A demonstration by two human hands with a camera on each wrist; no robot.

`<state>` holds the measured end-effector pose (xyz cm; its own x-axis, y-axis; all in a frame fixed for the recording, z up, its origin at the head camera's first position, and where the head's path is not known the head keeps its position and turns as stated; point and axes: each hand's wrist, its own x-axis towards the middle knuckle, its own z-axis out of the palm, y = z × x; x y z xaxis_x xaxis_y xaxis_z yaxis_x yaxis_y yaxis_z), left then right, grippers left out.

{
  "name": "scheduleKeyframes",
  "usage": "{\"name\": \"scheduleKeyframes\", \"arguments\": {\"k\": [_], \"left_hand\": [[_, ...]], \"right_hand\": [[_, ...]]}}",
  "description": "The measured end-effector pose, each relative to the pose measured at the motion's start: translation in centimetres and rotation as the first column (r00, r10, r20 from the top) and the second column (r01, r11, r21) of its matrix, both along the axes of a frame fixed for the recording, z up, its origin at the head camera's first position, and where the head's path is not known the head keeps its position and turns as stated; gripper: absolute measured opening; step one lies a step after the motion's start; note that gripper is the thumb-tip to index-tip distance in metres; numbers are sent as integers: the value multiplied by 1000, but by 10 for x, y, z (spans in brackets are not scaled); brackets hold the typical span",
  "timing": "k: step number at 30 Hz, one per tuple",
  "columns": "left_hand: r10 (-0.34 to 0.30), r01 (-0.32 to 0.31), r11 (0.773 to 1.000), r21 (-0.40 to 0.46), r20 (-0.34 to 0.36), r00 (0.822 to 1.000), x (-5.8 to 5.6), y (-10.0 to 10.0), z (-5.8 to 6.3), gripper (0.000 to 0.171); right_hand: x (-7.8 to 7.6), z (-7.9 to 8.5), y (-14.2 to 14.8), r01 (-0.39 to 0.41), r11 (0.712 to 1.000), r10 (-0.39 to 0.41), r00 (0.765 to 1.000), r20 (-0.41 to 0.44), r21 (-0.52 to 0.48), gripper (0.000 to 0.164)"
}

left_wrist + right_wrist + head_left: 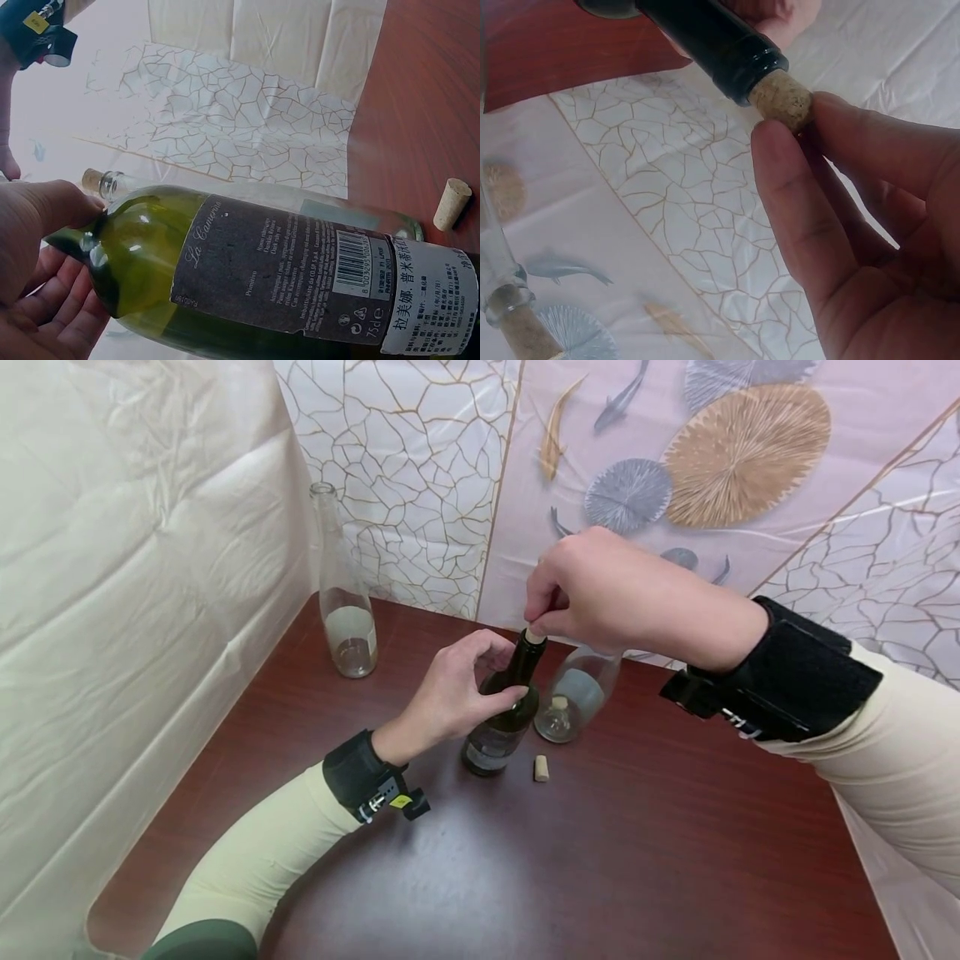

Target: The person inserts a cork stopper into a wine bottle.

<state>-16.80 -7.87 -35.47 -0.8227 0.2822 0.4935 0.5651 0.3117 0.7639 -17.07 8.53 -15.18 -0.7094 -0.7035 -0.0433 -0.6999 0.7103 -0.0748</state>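
Note:
A dark green wine bottle (497, 739) with a dark label stands upright on the table. My left hand (448, 693) holds it around the shoulder and lower neck, thumb on the near side. A cork (781, 99) sits partly in the bottle's mouth, its outer end sticking out. Thumb and fingertips of my right hand (870, 225) pinch that protruding end. In the head view my right hand (600, 593) is above the neck and covers part of the cork. A second, loose cork (542, 768) lies on the table just right of the bottle's base.
Close behind the green bottle, to its right, stands a clear bottle (581, 693) with a cork (92, 180) in its mouth. Another clear bottle (349, 627), uncorked, stands at the back left corner. Draped sheets (405, 468) rise along the left and back of the brown table (600, 860).

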Motion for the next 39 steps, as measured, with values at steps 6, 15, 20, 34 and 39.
{"name": "scheduleKeyframes", "arguments": {"k": [6, 15, 20, 34, 39], "left_hand": [[12, -12, 1000, -13, -21, 1000, 2, 2, 6, 37], [22, -23, 1000, -17, -48, 999, 3, 2, 11, 38], [14, -15, 1000, -9, -42, 999, 2, 3, 11, 38], [53, -53, 998, 24, -16, 998, 0, 4, 10, 34], [103, -102, 994, 36, -58, 993, -10, 1, 16, 33]], "right_hand": [[4, -1, 6, -39, 998, 37, 998, -59, -44, 14], [6, -10, 16, -175, 975, 151, 973, -172, -137, 10], [7, -14, 17, -201, 968, 166, 962, -218, -150, 15], [26, -28, 37, -220, 905, 44, 899, -436, -364, 12], [32, -48, 64, -224, 873, -11, 879, -476, -433, 13]]}}
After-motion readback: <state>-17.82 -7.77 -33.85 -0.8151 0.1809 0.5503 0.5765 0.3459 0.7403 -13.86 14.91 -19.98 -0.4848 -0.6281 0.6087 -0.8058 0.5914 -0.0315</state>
